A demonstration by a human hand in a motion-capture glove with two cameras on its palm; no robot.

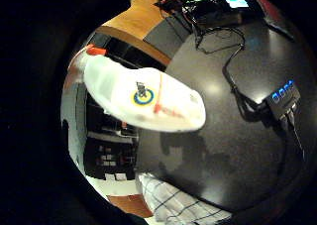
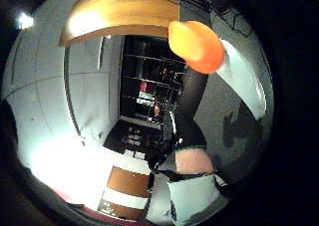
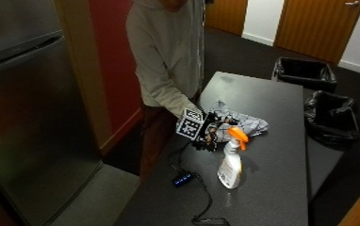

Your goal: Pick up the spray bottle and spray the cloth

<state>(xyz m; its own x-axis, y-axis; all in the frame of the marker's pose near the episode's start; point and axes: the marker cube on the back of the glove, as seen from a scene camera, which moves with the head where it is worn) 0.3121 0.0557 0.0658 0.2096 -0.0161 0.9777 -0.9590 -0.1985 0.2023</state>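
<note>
Beside spray bottle, hand.

Outside view looks down along the table — both palm views close beside the spray bottle.

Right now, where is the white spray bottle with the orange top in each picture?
Outside view: the white plastic spray bottle with the orange top stands on the dark table, beside the gloved hand.
Little finger side palm view: the bottle's body fills the middle.
Thumb side palm view: its orange top shows.
Shared landmark: the checked cloth.
</note>
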